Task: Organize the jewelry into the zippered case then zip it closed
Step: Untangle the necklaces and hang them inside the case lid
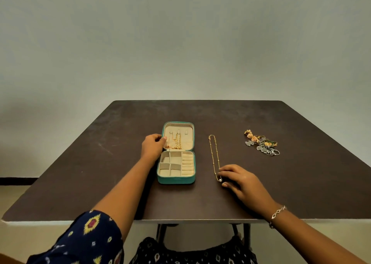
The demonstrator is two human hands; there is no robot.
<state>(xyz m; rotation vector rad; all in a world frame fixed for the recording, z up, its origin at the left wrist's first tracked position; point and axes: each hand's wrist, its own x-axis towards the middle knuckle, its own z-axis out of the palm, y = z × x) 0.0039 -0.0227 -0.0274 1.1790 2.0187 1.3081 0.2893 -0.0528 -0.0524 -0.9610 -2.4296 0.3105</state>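
- Zippered case (176, 180) lies open mid-table (100, 163); gold chain (177, 141) hangs in its lid, lower compartments look bare
- Left hand (153, 145) curled on the lid's left edge, holding it
- Right hand (241, 180) arched over the pendant end of the pearl necklace (213, 155), just right of the case; pinched or not, cannot tell
- Risk: lifted by one end, the necklace may swing, kink, or snag the hung chain
- Risk: heap of earrings and rings (261, 142), far right, looks tangled; pieces could drag out together

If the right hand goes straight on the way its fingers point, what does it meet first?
The right hand would meet the gold necklace at its pendant end first; the teal case lies beyond.
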